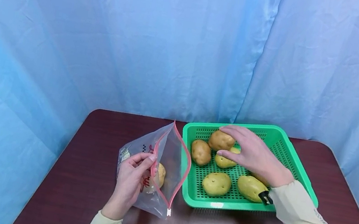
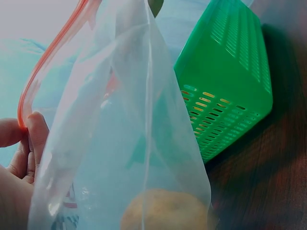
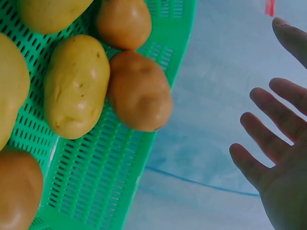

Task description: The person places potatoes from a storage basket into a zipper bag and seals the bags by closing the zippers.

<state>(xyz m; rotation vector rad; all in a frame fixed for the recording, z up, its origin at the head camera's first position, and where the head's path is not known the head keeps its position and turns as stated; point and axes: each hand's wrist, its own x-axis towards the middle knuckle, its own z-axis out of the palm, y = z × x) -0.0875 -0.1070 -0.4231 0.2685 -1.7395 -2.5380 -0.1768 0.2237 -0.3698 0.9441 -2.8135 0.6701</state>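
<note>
My left hand (image 1: 129,185) pinches the pink zip edge of a clear zipper bag (image 1: 173,156) between thumb and fingers, and the bag's mouth gapes toward the basket. Inside the bag lies one potato (image 1: 160,176), seen through the plastic low in the left wrist view as well. Over the green basket (image 1: 193,200) hovers my right hand (image 1: 259,155), fingers spread, holding nothing. Beneath and around it in the basket are several potatoes, among them a brown potato (image 1: 222,140) by the fingertips and a yellow potato (image 1: 216,184) nearer the front.
The basket and bag stand side by side on a dark red-brown table (image 1: 74,189). A white slider (image 1: 168,212) sits at the near end of the bag's zip. Behind the table hangs a light blue curtain (image 1: 176,48).
</note>
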